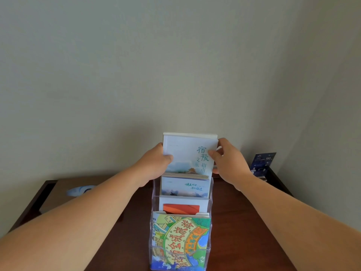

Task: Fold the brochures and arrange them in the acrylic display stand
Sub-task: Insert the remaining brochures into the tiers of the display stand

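Observation:
A clear tiered acrylic display stand [210,204] sits in the middle of the dark wooden table. A colourful illustrated brochure [181,241] fills its front tier. Behind it stand a white brochure with an orange panel [183,205] and a pale blue one [185,187]. At the rear tier, a thick stack of pale blue brochures with teal characters [190,153] stands upright. My left hand [154,165] grips its left edge and my right hand [227,159] grips its right edge. The stack's bottom is hidden behind the tier in front.
The dark wooden table [244,222] stands against a plain grey wall. At the left lies a brown box with a blue-white object [81,190] on it. A dark blue sign card [261,166] stands at the back right corner.

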A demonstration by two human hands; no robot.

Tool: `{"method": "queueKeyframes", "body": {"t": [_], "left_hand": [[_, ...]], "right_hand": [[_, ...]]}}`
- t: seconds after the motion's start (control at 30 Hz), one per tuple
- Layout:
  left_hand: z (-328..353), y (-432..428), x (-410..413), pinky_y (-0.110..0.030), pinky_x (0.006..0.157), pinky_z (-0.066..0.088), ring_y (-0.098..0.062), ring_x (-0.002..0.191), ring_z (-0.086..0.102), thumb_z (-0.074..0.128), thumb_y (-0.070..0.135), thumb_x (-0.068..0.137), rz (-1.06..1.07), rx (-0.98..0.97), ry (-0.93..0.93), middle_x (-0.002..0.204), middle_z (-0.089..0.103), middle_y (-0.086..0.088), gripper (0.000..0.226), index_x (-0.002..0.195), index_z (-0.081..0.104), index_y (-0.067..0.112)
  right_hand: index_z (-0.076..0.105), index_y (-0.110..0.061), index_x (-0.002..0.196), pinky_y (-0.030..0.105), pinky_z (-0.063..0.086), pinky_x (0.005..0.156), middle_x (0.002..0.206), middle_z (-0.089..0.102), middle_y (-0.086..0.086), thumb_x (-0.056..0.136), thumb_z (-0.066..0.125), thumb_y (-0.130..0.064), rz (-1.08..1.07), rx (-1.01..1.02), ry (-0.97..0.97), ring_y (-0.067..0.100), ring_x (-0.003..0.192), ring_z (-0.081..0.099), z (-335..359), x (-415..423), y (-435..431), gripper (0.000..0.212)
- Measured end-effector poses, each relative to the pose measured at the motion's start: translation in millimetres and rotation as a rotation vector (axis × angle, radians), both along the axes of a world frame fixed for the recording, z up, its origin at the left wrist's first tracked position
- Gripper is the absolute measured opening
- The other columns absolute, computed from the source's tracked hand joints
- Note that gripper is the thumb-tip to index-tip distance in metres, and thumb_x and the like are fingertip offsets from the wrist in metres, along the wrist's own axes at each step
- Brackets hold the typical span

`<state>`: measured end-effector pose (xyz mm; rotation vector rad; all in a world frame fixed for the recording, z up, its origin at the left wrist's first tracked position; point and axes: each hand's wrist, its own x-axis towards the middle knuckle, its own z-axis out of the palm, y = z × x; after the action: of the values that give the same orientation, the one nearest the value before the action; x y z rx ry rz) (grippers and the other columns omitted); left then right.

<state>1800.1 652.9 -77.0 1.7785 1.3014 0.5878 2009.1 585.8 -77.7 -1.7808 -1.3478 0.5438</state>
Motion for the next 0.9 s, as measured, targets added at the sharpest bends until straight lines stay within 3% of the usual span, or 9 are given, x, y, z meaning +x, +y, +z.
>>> {"method": "queueKeyframes", "body": {"t": [0.07,0.2,0.3,0.37,0.43,0.53,0.63,0.7,0.9], "left_hand": [[-0.2,0.9,-2.7,-0.033,0.085,0.049,-0.016,0.102,0.058,0.048,0.023,0.097,-0.016,0.038,0.075,0.121,0.060,0.003,0.033,0.131,0.048,0.022],[-1.7,2.7,-7.8,-0.041,0.099,0.046,-0.022,0.111,0.057,0.054,0.017,0.092,0.010,0.085,0.125,0.125,0.060,0.002,0.041,0.133,0.048,0.021],[-5.4,3.4,-9.3,-0.033,0.085,0.050,-0.019,0.096,0.060,0.056,0.015,0.092,0.029,0.063,0.108,0.116,0.063,0.003,0.037,0.128,0.053,0.022],[-8.9,3.3,-9.8,-0.029,0.072,0.052,-0.016,0.081,0.061,0.055,0.016,0.094,0.031,0.014,0.088,0.103,0.064,0.002,0.030,0.123,0.056,0.022],[-11.8,2.8,-9.6,-0.026,0.063,0.054,-0.016,0.071,0.063,0.053,0.019,0.096,0.030,-0.030,0.111,0.101,0.064,0.001,0.025,0.121,0.056,0.021],[-15.5,1.8,-9.3,-0.037,0.079,0.059,-0.020,0.075,0.070,0.051,0.022,0.095,0.046,-0.073,0.145,0.106,0.065,-0.003,0.025,0.120,0.056,0.019],[-18.1,0.2,-9.1,-0.045,0.085,0.058,-0.025,0.086,0.070,0.050,0.021,0.093,0.030,-0.120,0.152,0.111,0.067,-0.011,0.026,0.117,0.060,0.015],[-19.4,-0.4,-8.8,-0.046,0.084,0.059,-0.026,0.087,0.070,0.050,0.021,0.091,0.025,-0.134,0.160,0.110,0.068,-0.012,0.026,0.112,0.062,0.014],[-14.9,0.2,-7.8,-0.047,0.077,0.059,-0.031,0.082,0.068,0.054,0.024,0.089,0.045,-0.026,0.212,0.095,0.063,-0.010,0.020,0.106,0.051,0.016]], "right_hand": [[0.054,-0.017,0.107,0.049,0.061,0.071,0.100,0.066,0.005,0.099,0.055,-0.024,0.001,-0.020,0.006,0.027,0.093,0.069,-4.0,-0.7,0.1,0.011],[0.056,-0.012,0.095,0.053,0.059,0.076,0.098,0.067,0.009,0.098,0.056,-0.024,0.011,-0.052,-0.028,0.031,0.091,0.068,-9.8,-2.8,2.1,0.012],[0.055,-0.012,0.093,0.050,0.059,0.076,0.095,0.067,0.009,0.097,0.057,-0.023,0.025,-0.071,-0.071,0.031,0.088,0.068,-16.0,-3.5,3.8,0.012],[0.053,-0.016,0.103,0.037,0.059,0.064,0.091,0.065,0.003,0.097,0.058,-0.022,0.036,-0.074,-0.125,0.024,0.083,0.068,-21.4,-2.8,3.4,0.010],[0.046,-0.026,0.115,0.022,0.051,0.051,0.084,0.061,-0.006,0.097,0.058,-0.020,0.053,-0.078,-0.178,0.017,0.077,0.067,-25.1,-2.6,2.1,0.023],[0.043,-0.030,0.116,0.016,0.046,0.048,0.080,0.056,-0.011,0.098,0.057,-0.020,0.087,-0.100,-0.208,0.017,0.078,0.065,-29.7,-1.7,1.2,0.025],[0.048,-0.023,0.112,0.031,0.059,0.065,0.095,0.061,-0.002,0.099,0.055,-0.021,0.099,-0.125,-0.202,0.023,0.088,0.065,-32.1,-1.4,0.5,0.016],[0.051,-0.019,0.112,0.035,0.060,0.072,0.102,0.063,0.002,0.099,0.055,-0.022,0.094,-0.133,-0.219,0.022,0.089,0.064,-33.4,-1.5,-0.6,0.014],[0.050,-0.027,0.110,0.017,0.052,0.059,0.107,0.067,0.000,0.099,0.055,-0.023,0.089,-0.112,-0.279,0.017,0.087,0.062,-36.4,-2.7,-1.0,0.013]]}}
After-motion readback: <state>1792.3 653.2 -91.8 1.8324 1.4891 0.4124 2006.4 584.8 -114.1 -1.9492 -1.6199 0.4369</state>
